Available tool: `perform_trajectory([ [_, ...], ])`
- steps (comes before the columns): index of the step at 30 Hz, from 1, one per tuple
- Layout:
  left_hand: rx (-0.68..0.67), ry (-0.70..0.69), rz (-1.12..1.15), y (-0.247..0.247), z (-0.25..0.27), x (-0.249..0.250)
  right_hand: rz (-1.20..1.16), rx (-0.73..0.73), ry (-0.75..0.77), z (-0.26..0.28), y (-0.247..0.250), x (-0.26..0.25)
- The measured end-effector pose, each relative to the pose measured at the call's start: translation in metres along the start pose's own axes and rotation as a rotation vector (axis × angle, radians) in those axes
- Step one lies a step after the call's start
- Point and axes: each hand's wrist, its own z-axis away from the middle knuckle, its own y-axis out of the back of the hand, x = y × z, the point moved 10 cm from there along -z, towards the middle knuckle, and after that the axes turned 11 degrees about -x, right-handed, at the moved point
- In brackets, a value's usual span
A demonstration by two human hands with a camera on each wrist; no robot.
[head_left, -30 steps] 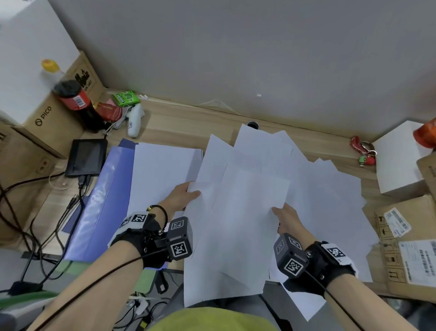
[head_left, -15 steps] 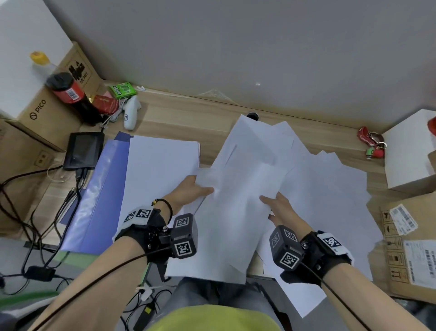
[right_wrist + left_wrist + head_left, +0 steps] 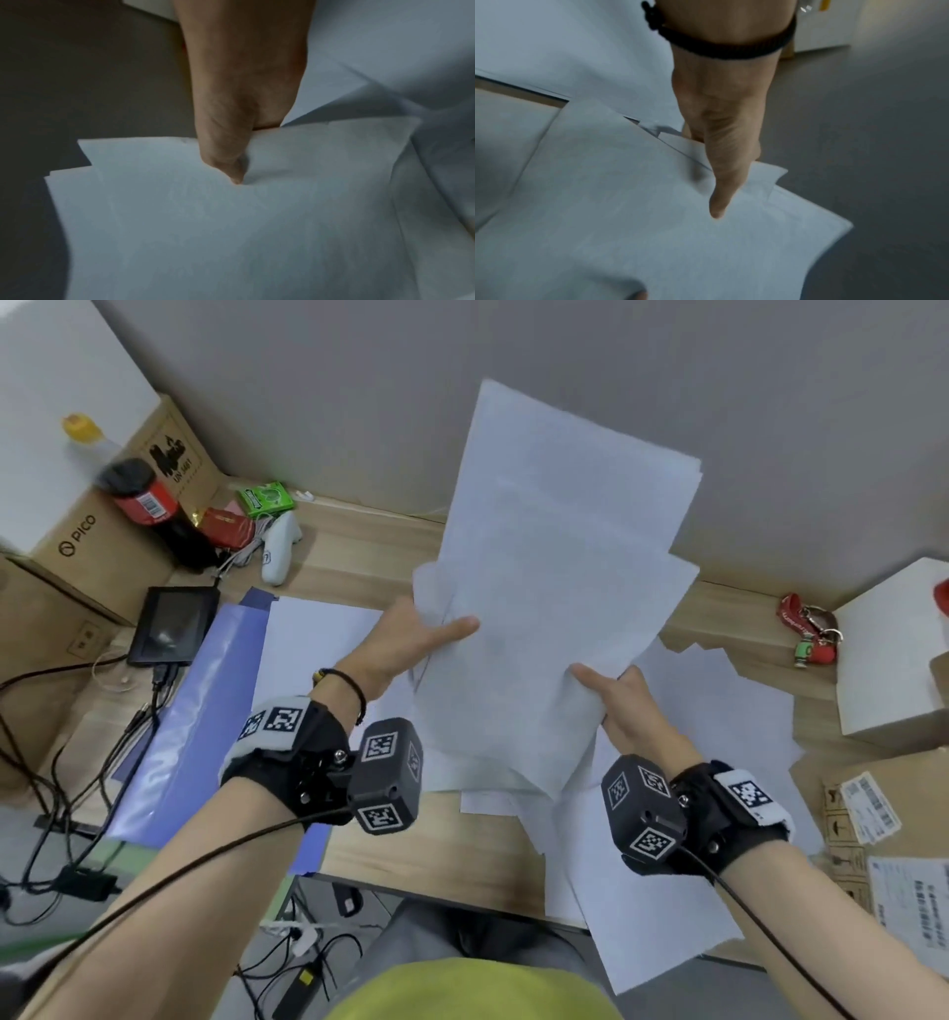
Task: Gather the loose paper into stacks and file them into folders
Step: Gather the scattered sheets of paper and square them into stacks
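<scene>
A loose bundle of white paper sheets (image 3: 554,588) stands nearly upright above the wooden desk (image 3: 441,845), its edges uneven. My left hand (image 3: 416,639) pinches its left edge, thumb on the front. My right hand (image 3: 611,695) pinches its lower right edge, thumb on the front. The left wrist view has my left hand (image 3: 718,178) with its thumb flat on the paper bundle (image 3: 654,233). The right wrist view has my right hand (image 3: 231,154) with its thumb pressed on the paper bundle (image 3: 231,233). More loose sheets (image 3: 719,726) lie at the right. A blue folder (image 3: 195,711) lies open at the left with a white stack (image 3: 313,654) on it.
Cardboard boxes (image 3: 92,541), a red-labelled bottle (image 3: 144,505), a white controller (image 3: 280,546) and a small black screen (image 3: 172,624) with cables crowd the left. A white box (image 3: 893,660), red keys (image 3: 806,629) and labelled cartons (image 3: 883,819) stand at the right. A grey wall is behind.
Both hands have lifted the gathered sheets off the desk and tipped them upright against the wall view. Earlier the sheets lay flat on the desk under my hands.
</scene>
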Motion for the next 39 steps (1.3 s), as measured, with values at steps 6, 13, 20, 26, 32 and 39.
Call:
perform_trajectory([
  [6,0.165,-0.250,0.090,0.002,0.014,0.074,0.044,-0.092,0.282,0.015,-0.027,-0.089],
  [13,0.170,-0.125,0.057,-0.004,0.022,0.015,0.143,-0.136,0.171,0.025,-0.014,-0.045],
  [20,0.195,-0.007,0.050,-0.022,0.022,-0.027,0.183,-0.101,0.152,0.026,0.001,-0.027],
  [26,0.188,-0.095,0.072,-0.016,0.015,0.002,0.031,-0.055,0.192,0.021,0.003,-0.046],
  [32,0.167,0.014,0.071,-0.026,0.017,-0.046,0.179,-0.137,0.016,0.016,0.004,0.013],
  [39,0.185,-0.071,0.115,-0.032,0.004,-0.003,0.076,-0.060,0.158,0.011,0.004,-0.034],
])
